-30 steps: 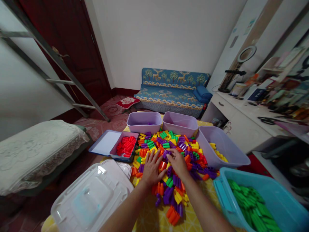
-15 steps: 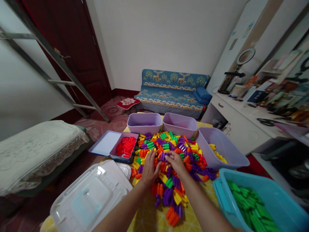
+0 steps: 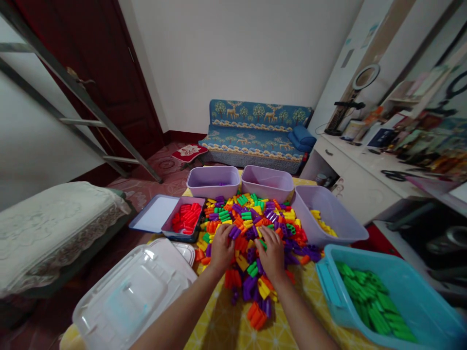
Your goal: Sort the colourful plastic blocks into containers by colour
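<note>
Lilac tubs (image 3: 266, 190), a teal tub (image 3: 330, 279) and a tin (image 3: 182, 238) ring the pile (image 3: 251, 233) on the desk (image 3: 310, 291), probably to keep colours apart within reach. The left hand (image 3: 222, 250) has thumb and fingers nearly closed, apparently pinching a purple block (image 3: 234, 233) at the tips, above the pile. The right hand (image 3: 272, 253) has fingers half-open; a green block (image 3: 263, 244) lies between them and the thumb, whether gripped I cannot tell

The left hand (image 3: 223, 250) and right hand (image 3: 272, 250) are bare, with slim fingers; the forearms (image 3: 188, 306) are bare too.
</note>
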A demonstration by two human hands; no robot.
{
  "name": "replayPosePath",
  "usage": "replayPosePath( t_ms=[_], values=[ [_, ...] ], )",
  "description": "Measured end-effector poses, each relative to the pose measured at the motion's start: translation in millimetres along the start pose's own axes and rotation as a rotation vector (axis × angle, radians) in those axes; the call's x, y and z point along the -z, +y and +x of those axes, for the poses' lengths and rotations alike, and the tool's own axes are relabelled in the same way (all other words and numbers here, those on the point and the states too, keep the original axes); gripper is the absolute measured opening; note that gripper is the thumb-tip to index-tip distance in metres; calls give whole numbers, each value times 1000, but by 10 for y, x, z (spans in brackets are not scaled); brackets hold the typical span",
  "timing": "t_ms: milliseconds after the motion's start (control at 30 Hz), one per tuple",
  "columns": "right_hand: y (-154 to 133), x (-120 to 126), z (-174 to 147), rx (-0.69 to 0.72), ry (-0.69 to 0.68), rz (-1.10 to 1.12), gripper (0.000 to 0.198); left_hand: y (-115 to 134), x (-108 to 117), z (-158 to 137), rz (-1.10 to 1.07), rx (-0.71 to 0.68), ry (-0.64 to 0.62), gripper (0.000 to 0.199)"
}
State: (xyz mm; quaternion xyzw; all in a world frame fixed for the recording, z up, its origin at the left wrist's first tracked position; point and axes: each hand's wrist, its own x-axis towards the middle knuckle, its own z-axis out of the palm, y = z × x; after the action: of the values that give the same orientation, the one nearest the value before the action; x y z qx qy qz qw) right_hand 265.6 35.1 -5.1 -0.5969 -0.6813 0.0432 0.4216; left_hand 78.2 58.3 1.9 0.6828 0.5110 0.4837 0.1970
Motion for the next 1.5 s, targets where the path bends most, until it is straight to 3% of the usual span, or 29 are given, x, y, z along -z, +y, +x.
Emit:
replayPosePath(
  t_ms=[133,267,400,533,667,800,900,1000,1167,1267,1367,1500],
  values=[
    [-2,-52,-126,17,-135,-239,50,37,40,133,-178,209,50,35],
    [-94,-55,-150,-36,-243,-387,53,99,68,298,-557,624,86,36],
    [-132,-12,-131,-26,-302,-453,57,126,127,499,-907,927,78,39],
    [-122,-2,-140,-3,-311,-485,60,125,246,830,-1012,962,47,20],
    [-119,-13,-146,-9,-317,-483,60,172,416,1396,-1060,942,57,11],
    [-134,-7,-137,-13,-322,-493,60,258,570,2031,-1036,828,75,38],
    [-128,-7,-133,-12,-324,-492,59,279,595,2209,-929,796,78,53],
    [-111,-21,-137,-12,-316,-483,59,214,496,1933,-751,641,25,47],
    [-120,-28,-150,-18,-300,-470,59,-7,247,826,-299,245,-97,35],
    [-139,-19,-154,-21,-288,-459,58,-90,167,233,17,13,-120,41],
    [-143,-15,-158,-16,-274,-456,58,-120,116,-107,244,-75,-120,42],
    [-136,-22,-165,-11,-267,-464,58,-126,51,-266,386,-120,-166,47]
  ],
)
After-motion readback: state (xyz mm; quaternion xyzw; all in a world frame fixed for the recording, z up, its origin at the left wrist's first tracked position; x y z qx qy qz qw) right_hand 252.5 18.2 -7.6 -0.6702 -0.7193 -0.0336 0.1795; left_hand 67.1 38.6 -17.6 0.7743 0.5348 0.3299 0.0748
